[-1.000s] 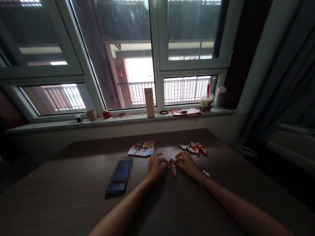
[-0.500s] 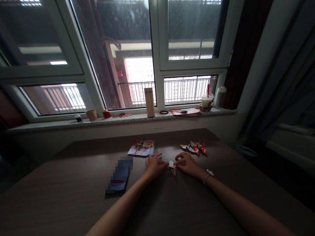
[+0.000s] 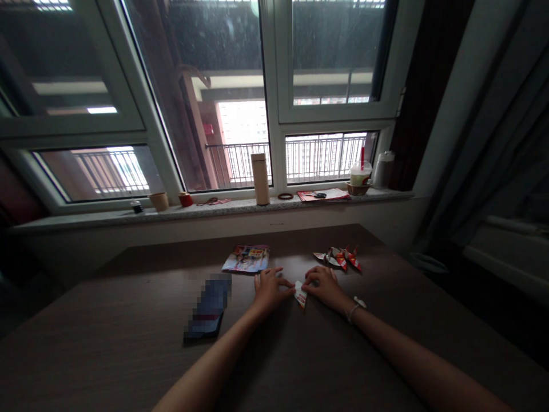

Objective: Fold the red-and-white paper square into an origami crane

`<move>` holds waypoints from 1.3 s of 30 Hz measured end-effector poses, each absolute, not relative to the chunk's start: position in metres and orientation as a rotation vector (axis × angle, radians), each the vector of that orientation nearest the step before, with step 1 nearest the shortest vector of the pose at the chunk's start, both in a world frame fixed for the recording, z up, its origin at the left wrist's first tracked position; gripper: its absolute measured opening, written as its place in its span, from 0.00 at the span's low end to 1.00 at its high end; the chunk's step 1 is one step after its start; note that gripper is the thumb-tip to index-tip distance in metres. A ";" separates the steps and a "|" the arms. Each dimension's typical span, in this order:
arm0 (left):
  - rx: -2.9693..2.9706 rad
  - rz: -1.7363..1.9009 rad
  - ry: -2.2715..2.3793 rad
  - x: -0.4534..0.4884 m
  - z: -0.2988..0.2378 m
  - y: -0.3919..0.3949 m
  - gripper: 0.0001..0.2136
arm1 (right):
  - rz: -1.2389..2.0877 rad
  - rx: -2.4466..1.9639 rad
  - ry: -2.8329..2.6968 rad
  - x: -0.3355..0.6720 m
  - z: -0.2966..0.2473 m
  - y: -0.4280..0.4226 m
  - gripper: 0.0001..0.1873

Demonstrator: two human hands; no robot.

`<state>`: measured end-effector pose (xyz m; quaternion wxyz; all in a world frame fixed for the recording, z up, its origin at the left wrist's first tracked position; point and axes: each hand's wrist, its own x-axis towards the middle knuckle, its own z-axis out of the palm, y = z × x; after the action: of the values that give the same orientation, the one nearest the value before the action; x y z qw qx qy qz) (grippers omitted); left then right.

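1. The paper (image 3: 300,294) lies on the table (image 3: 386,343) between both hands, near its middle
2. Left hand (image 3: 269,289) pinches its left edge, right hand (image 3: 326,286) its right; fingers curled, tips together
3. Judged from this, the fold wants edges lined up first, then a firm press flat against the table
4. Keep wrists clear of the folded pieces (image 3: 338,257) beyond the right hand

Pretty dim in here tbh. All the light comes in through the window (image 3: 266,103), and the daylight patch low in it is blown out white. The table (image 3: 128,343) below the window stays murky, and the folded paper piece (image 3: 300,293) on it is too soft for detail. There's a pixelated block (image 3: 209,308) below the window too. The window frames bow toward the edges.
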<state>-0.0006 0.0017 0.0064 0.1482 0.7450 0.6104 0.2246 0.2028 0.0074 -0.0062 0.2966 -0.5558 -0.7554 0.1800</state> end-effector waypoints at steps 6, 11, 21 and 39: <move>2.128 0.696 1.813 0.011 0.006 0.003 0.06 | 0.460 -1.510 -1.994 0.199 -0.005 0.004 0.09; 2.130 0.711 1.831 0.015 0.005 0.003 0.05 | 0.478 -1.552 -2.002 0.197 -0.005 0.006 0.09; 2.038 0.689 1.810 0.017 0.009 0.003 0.07 | 0.550 -1.613 -1.948 0.194 -0.004 0.009 0.07; 2.097 0.623 1.740 0.007 0.007 0.007 0.06 | 0.530 -1.591 -1.978 0.196 -0.009 0.011 0.07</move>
<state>0.0069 0.0065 0.0071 0.1723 0.7390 0.6132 0.2194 0.1962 0.0111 -0.0091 0.2708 -0.5906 -0.7343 0.1967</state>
